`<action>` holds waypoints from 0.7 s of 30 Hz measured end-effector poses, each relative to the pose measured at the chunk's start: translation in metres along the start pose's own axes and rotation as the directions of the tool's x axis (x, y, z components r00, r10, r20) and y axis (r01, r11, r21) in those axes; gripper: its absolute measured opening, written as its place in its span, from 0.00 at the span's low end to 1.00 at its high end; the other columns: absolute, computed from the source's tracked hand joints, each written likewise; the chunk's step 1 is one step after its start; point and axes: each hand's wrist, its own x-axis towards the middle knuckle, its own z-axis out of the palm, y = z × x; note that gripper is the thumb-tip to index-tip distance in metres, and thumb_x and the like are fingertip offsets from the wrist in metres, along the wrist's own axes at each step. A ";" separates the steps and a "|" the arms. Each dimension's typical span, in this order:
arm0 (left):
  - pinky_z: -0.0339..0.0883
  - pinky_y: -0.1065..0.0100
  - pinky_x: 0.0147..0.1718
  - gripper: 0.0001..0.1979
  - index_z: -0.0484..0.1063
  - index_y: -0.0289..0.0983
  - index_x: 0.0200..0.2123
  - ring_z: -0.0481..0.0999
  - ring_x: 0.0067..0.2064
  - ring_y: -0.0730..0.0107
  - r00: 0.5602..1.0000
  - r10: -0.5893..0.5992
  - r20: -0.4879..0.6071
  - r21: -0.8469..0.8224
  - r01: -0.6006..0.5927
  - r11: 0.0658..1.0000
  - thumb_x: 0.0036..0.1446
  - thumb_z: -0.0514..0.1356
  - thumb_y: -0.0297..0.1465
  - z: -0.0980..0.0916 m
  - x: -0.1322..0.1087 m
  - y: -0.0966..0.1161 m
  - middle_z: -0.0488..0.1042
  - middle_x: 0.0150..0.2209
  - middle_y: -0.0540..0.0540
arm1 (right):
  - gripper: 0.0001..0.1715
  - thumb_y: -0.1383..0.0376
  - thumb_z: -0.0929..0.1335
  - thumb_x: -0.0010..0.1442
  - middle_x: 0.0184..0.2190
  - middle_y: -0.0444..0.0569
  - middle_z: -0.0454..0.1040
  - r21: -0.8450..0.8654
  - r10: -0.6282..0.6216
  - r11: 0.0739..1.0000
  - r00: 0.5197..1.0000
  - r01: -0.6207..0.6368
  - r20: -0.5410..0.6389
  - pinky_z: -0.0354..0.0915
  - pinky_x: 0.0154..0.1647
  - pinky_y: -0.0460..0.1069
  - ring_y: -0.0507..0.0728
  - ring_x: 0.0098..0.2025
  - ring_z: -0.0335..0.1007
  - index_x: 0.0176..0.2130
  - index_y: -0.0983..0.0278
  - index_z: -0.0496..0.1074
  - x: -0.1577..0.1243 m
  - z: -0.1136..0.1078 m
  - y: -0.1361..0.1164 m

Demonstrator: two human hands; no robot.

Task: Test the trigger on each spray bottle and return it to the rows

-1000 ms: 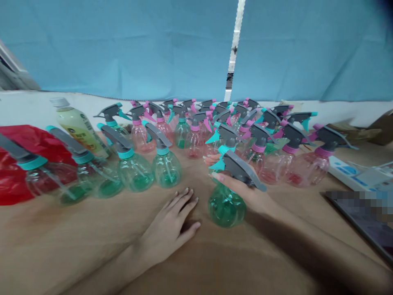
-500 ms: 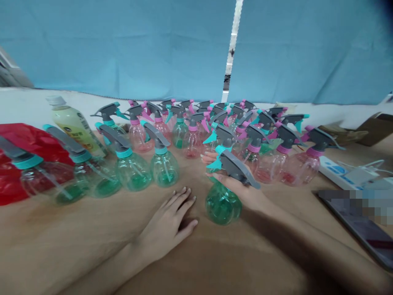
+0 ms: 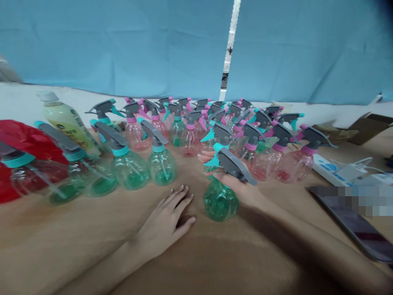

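My right hand point(image 3: 235, 184) is shut on the grey and teal trigger head of a green-tinted plastic spray bottle point(image 3: 220, 200), whose round body hangs below my fingers just above the tabletop or resting on it. My left hand point(image 3: 164, 217) lies flat on the brown table surface point(image 3: 67, 225), fingers spread and holding nothing, a little left of that bottle. Close in front of its fingertips stands a green-tinted spray bottle point(image 3: 161, 166). Several pink-tinted spray bottles point(image 3: 190, 141) crowd behind my right hand.
More green-tinted spray bottles point(image 3: 127, 170) stand in a row at left, beside a yellowish drink bottle point(image 3: 69, 123) and a red plastic bag point(image 3: 24, 139). At right lie a white power strip point(image 3: 331, 169) and a dark tablet point(image 3: 346, 217). A blue curtain point(image 3: 123, 45) hangs behind.
The whole scene drifts slightly left and up in the view. My hands keep their poses, and the right hand still holds the spray bottle.
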 end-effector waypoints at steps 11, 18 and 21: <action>0.53 0.54 0.60 0.25 0.60 0.34 0.60 0.58 0.63 0.56 0.999 0.017 -0.036 0.020 -0.016 1.000 0.65 0.52 0.41 0.003 0.001 -0.001 0.60 0.62 0.40 | 0.23 0.72 0.65 0.54 0.47 0.43 0.75 0.034 -0.089 0.996 0.996 0.089 0.010 0.68 0.51 0.54 0.56 0.48 0.72 0.47 0.53 0.73 0.004 0.002 0.002; 0.53 0.54 0.60 0.25 0.60 0.34 0.60 0.58 0.63 0.57 0.999 0.022 -0.049 0.020 -0.021 1.000 0.65 0.52 0.42 0.005 0.002 -0.003 0.60 0.63 0.40 | 0.21 0.70 0.65 0.53 0.41 0.44 0.77 -0.051 -0.036 0.998 0.997 0.033 -0.061 0.68 0.48 0.54 0.56 0.40 0.74 0.46 0.56 0.73 0.003 0.003 -0.004; 0.54 0.54 0.60 0.26 0.60 0.32 0.60 0.58 0.63 0.56 0.999 0.026 -0.038 0.023 -0.025 0.999 0.65 0.52 0.41 0.005 0.002 -0.003 0.60 0.63 0.39 | 0.20 0.69 0.65 0.52 0.40 0.45 0.77 -0.088 -0.001 0.996 0.996 -0.007 -0.086 0.69 0.46 0.53 0.55 0.37 0.74 0.45 0.57 0.74 0.001 0.004 -0.009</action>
